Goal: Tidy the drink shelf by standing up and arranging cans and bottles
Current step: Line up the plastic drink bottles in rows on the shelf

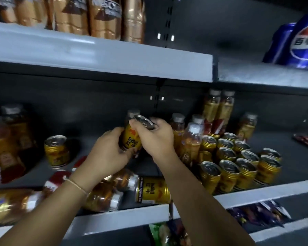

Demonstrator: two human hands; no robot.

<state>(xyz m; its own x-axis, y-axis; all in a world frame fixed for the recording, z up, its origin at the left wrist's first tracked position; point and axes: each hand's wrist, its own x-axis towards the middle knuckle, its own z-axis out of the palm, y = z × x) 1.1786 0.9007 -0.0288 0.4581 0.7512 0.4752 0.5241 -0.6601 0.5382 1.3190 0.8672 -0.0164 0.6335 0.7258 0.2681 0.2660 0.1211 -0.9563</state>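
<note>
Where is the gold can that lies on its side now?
In the head view, the lying gold can rests at the shelf's front edge, low centre, beside fallen bottles, below both hands.

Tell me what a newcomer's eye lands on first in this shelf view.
First, the gold Red Bull can held tilted above the middle shelf, gripped by the left hand low and the right hand near its top. Next, the tidy block of upright gold cans at the right, against the fallen gold can and toppled amber plastic bottles along the front edge. A blue Pepsi can stands top right.
</note>
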